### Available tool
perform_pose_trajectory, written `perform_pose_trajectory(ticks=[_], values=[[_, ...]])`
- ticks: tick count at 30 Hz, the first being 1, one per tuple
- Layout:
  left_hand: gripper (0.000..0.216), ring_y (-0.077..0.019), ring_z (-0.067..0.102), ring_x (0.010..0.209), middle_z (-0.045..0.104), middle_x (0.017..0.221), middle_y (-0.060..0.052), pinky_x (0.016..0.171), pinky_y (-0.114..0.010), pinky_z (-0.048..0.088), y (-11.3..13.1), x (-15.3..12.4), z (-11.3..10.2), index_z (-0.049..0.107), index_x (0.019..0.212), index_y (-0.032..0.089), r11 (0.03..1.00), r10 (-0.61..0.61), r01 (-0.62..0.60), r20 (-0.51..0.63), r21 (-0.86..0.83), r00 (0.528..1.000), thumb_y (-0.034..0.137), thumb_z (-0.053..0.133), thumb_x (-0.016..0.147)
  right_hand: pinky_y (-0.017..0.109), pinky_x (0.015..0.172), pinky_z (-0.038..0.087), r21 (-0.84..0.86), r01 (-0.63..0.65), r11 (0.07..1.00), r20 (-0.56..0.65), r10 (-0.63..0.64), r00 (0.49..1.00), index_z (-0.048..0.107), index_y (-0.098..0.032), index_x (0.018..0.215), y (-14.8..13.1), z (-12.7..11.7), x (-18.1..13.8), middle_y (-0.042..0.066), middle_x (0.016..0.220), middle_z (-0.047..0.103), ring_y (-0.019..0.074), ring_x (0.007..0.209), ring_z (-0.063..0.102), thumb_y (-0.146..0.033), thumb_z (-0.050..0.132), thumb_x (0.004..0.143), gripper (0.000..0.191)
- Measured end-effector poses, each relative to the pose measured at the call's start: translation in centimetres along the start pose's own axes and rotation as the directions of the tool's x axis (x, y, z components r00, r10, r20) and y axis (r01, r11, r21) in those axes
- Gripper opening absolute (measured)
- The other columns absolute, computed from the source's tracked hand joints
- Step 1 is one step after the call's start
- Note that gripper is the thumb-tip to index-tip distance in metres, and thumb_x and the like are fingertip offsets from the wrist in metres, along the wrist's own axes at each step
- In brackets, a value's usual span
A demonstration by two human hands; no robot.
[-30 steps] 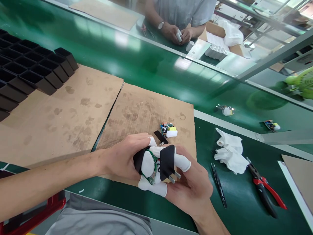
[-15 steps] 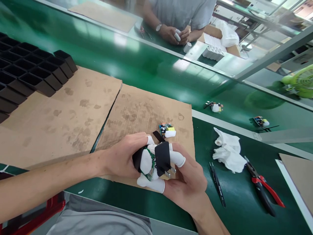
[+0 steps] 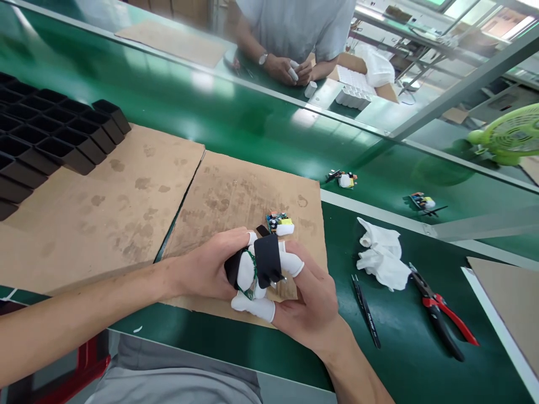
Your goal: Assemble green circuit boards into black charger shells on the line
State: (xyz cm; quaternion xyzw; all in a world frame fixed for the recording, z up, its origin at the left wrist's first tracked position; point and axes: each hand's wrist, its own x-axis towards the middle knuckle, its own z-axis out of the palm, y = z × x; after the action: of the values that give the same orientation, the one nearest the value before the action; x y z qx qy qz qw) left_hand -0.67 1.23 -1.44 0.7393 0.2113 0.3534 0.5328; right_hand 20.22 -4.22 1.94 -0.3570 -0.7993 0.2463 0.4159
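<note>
My left hand (image 3: 210,266) wraps around a black charger housing (image 3: 232,267) with a green circuit board (image 3: 252,280) partly in it. My right hand (image 3: 309,303), with white finger cots on its fingertips, pinches a black plug cover (image 3: 267,260) with metal prongs against that housing. Both hands are closed, low over the front edge of a stained cardboard sheet (image 3: 236,196). Just beyond them on the cardboard lie another small circuit board (image 3: 279,223) with a white and yellow part, and a small black piece (image 3: 263,230).
Black trays (image 3: 46,140) stand at the far left on a second cardboard sheet (image 3: 105,196). To the right lie white gloves (image 3: 383,255), black tweezers (image 3: 366,311) and red-handled pliers (image 3: 440,311). Two small boards (image 3: 346,179) (image 3: 422,201) ride the green belt. A person (image 3: 290,33) works opposite; a green fan (image 3: 509,134) stands at right.
The plug cover has been pushed closer onto the housing, and its prongs now show less. The view has shifted, so everything sits a little further left.
</note>
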Motion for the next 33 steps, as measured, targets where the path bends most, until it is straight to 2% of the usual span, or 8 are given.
perform_pose_trajectory(ticks=[8,12,18,23,25,27,30,33], values=[[0.034,-0.0157,0.057,0.079,0.065,0.090,0.001,0.072,-0.029,0.047,-0.7,-0.3,-0.2,0.056,0.087,0.021,0.997,0.026,-0.025,-0.005,0.069,1.000,0.021,0.088,0.076,0.036,0.077,0.062,-0.055,0.008,0.998,0.027,-0.007,1.000,0.067,-0.027,0.135,0.1,0.0,0.0,0.007,0.111,0.072,0.0247,0.095,0.070,-0.030,0.094,0.094,0.050],[0.039,-0.0150,0.055,0.076,0.064,0.089,0.001,0.068,-0.029,0.045,-0.6,-0.3,-0.1,0.053,0.085,0.022,0.998,0.000,0.001,-0.014,0.061,1.000,0.027,0.091,0.076,0.037,0.078,0.063,-0.038,-0.021,0.999,0.037,0.022,0.999,0.067,-0.028,0.135,0.0,0.0,0.0,0.007,0.114,0.073,0.0252,0.096,0.071,-0.031,0.095,0.092,0.051],[0.039,-0.0169,0.064,0.082,0.071,0.093,0.001,0.070,-0.027,0.051,-0.4,-0.2,0.1,0.063,0.095,0.021,0.992,-0.083,0.085,0.024,-0.097,0.996,0.029,0.095,0.073,0.037,0.078,0.061,-0.022,-0.049,0.999,0.071,0.050,0.996,0.069,-0.028,0.129,0.0,-0.3,0.5,0.005,0.109,0.072,0.0246,0.092,0.069,-0.033,0.095,0.092,0.045],[0.035,-0.0174,0.062,0.082,0.069,0.090,0.001,0.072,-0.029,0.052,-0.7,-0.2,0.2,0.063,0.094,0.021,0.999,-0.044,0.043,-0.013,-0.014,0.999,0.029,0.091,0.075,0.038,0.080,0.063,-0.104,0.005,0.995,0.035,-0.001,0.999,0.067,-0.027,0.135,0.3,0.2,0.4,0.008,0.113,0.070,0.0270,0.098,0.070,-0.032,0.094,0.093,0.050],[0.036,-0.0167,0.060,0.080,0.068,0.090,0.001,0.070,-0.029,0.051,-0.8,-0.3,0.2,0.062,0.095,0.021,0.998,-0.062,0.062,-0.004,-0.019,0.998,0.030,0.091,0.075,0.038,0.080,0.064,-0.084,-0.008,0.996,0.016,0.010,1.000,0.067,-0.027,0.135,0.4,0.5,0.3,0.007,0.113,0.068,0.0260,0.097,0.070,-0.033,0.096,0.091,0.053],[0.045,-0.0169,0.059,0.080,0.068,0.094,0.000,0.068,-0.029,0.052,-0.9,-0.5,0.2,0.061,0.104,0.022,0.996,-0.078,0.079,0.011,-0.048,0.997,0.034,0.093,0.074,0.038,0.082,0.064,-0.044,-0.053,0.998,-0.003,0.053,0.999,0.070,-0.028,0.132,0.3,0.6,0.3,0.006,0.112,0.066,0.0254,0.097,0.069,-0.035,0.098,0.088,0.053],[0.064,-0.0176,0.060,0.082,0.067,0.102,-0.003,0.067,-0.029,0.054,-1.0,-0.9,0.1,0.054,0.128,0.022,0.995,-0.085,0.087,0.041,-0.050,0.996,0.037,0.091,0.078,0.040,0.086,0.065,-0.023,-0.127,0.992,-0.015,0.127,0.992,0.073,-0.030,0.129,0.3,0.2,0.6,0.006,0.111,0.065,0.0270,0.102,0.068,-0.039,0.099,0.088,0.050],[0.063,-0.0210,0.065,0.094,0.065,0.116,-0.009,0.073,-0.031,0.059,-1.0,-1.1,-0.1,0.049,0.141,0.023,0.994,-0.104,0.104,0.007,0.014,0.995,0.034,0.083,0.089,0.042,0.087,0.064,-0.046,-0.139,0.989,-0.044,0.137,0.990,0.073,-0.030,0.130,0.5,-0.5,0.8,0.006,0.113,0.068,0.0279,0.103,0.069,-0.040,0.098,0.089,0.050]])
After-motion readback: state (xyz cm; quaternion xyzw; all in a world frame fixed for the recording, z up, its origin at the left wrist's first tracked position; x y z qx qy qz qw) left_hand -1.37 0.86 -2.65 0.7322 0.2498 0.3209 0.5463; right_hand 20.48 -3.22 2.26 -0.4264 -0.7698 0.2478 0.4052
